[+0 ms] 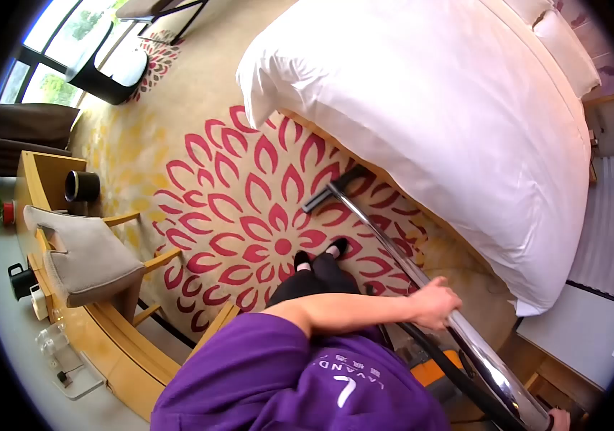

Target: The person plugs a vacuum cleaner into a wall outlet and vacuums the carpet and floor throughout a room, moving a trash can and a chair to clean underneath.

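Note:
My left hand is wrapped around the shiny metal wand of a vacuum cleaner, my arm reaching across my body. Lower right, at the edge of the view, my right hand is closed on the wand's upper end and only partly visible. The wand slants away to a dark floor head, which lies flat on the patterned carpet beside the bed's base. A black hose runs beside the wand. Behind it is an orange and grey body, partly hidden.
A bed with a white duvet takes up the right. On the left stand a beige chair, a wooden desk with a kettle, and a black bin. A round-topped side table stands by the window.

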A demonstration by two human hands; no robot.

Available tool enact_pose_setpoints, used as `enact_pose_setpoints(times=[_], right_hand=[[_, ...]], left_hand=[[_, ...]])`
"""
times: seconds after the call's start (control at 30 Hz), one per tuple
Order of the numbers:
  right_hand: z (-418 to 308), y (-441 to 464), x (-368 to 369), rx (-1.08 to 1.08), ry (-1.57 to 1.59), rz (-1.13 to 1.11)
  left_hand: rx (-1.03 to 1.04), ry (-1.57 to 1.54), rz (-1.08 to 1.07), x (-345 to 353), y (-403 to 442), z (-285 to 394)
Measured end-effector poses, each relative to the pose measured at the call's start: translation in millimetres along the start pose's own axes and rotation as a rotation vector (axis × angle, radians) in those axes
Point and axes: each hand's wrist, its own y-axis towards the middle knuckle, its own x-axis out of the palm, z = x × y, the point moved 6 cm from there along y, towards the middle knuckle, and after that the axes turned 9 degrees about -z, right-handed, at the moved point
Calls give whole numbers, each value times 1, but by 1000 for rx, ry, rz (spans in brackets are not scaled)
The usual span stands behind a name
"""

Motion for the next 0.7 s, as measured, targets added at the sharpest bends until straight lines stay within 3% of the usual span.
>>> enact_pose_setpoints(times=[0.13, 0.2, 0.27, 0.33, 0.37, 0.4, 0.43, 0.47, 0.6, 0.67, 0.7], right_hand=[[-23, 28, 34, -145, 132, -25], [-32, 64, 103, -194, 374, -19], [-105, 114, 149, -307, 394, -27], [-201, 149, 195, -614, 429, -68], [-251, 159, 216, -819, 427, -154], [-302, 159, 241, -955, 292, -379], [-330, 149, 263, -1053, 308, -378], [-338, 141, 259, -1088, 339, -339], [-276, 135, 276, -1054, 288, -421], [-202, 137, 294, -957, 273, -578], [-156, 142, 294, -871, 261, -581]], left_hand=[[-122, 130, 150, -13, -67, -18], [-231, 236, 238, -24, -121, -59], [-571, 343, 162, -51, -194, -103], [-699, 381, 373, -57, -295, -169], [-894, 400, 416, -53, -347, -189], [-1051, 379, 443, -44, -396, -204], [-1207, 363, 472, -41, -428, -210], [-1231, 338, 509, -41, -431, -202], [-1198, 380, 577, 3, -393, -205], [-1069, 396, 495, 28, -315, -177], [-1062, 237, 583, 78, -289, -227]])
